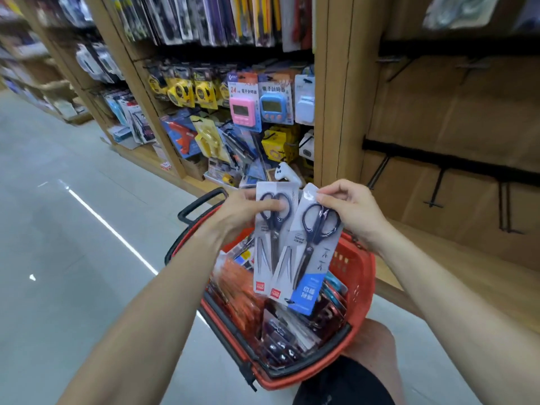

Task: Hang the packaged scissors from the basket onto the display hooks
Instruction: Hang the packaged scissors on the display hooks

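Left hand [248,210] and right hand [349,210] each pinch a scissors pack [314,247] above the basket [361,276].

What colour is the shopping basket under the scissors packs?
Red, with black handles; head view.

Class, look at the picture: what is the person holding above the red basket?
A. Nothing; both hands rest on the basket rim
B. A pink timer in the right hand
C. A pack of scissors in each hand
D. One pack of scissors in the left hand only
C: the left hand grips one scissors pack and the right hand pinches another pack, both above the basket.
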`<state>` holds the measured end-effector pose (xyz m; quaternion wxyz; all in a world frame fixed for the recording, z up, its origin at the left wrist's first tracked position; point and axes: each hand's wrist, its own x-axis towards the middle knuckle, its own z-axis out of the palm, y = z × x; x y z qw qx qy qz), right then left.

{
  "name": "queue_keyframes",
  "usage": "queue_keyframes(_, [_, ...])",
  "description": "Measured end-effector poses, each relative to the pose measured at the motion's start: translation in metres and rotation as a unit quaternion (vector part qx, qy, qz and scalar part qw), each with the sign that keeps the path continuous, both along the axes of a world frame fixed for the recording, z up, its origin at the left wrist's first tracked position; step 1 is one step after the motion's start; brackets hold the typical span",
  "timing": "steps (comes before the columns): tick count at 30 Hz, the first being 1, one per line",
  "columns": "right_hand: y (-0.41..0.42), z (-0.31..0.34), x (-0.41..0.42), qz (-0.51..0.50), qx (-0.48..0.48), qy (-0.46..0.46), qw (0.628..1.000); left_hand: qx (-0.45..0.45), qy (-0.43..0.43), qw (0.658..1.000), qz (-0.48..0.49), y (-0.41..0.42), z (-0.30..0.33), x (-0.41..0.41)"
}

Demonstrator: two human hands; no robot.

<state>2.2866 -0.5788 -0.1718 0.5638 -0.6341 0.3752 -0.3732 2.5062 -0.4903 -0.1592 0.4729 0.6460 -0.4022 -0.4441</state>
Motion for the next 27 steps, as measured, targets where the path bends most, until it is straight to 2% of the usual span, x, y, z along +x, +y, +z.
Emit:
queue_keyframes(3, [-0.015,-0.006,-0.003,-0.061,0.091,-0.029,0.994,0.017,0.138,0.99,0.03,-0.014,-0.021,-0.025])
queue_keyframes(6, [-0.021,-0.017,-0.005,-0.104,0.151,-0.052,0.982,0.016,0.203,0.979,0.025,-0.023,-0.037,-0.047])
queue_keyframes(10, [-0.022,-0.026,-0.003,-0.12,0.194,-0.064,0.972,0.006,0.186,0.982,0.038,-0.023,-0.05,-0.06])
queue_keyframes(16, [-0.022,-0.03,0.006,-0.163,0.199,-0.084,0.963,-0.023,0.128,0.99,0.053,-0.02,-0.052,-0.068])
queue_keyframes(20, [-0.018,-0.03,0.024,-0.178,0.21,-0.102,0.956,-0.045,0.143,0.987,0.057,-0.028,-0.054,-0.075])
queue_keyframes(23, [-0.017,-0.03,0.03,-0.179,0.195,-0.083,0.961,-0.01,0.196,0.976,0.093,-0.029,-0.058,-0.079])
queue_keyframes(25, [-0.019,-0.031,0.03,-0.172,0.19,-0.068,0.964,0.015,0.233,0.97,0.075,-0.027,-0.06,-0.076])
queue_keyframes(27, [-0.019,-0.033,0.03,-0.162,0.205,-0.051,0.964,-0.002,0.218,0.975,0.043,-0.024,-0.062,-0.073])
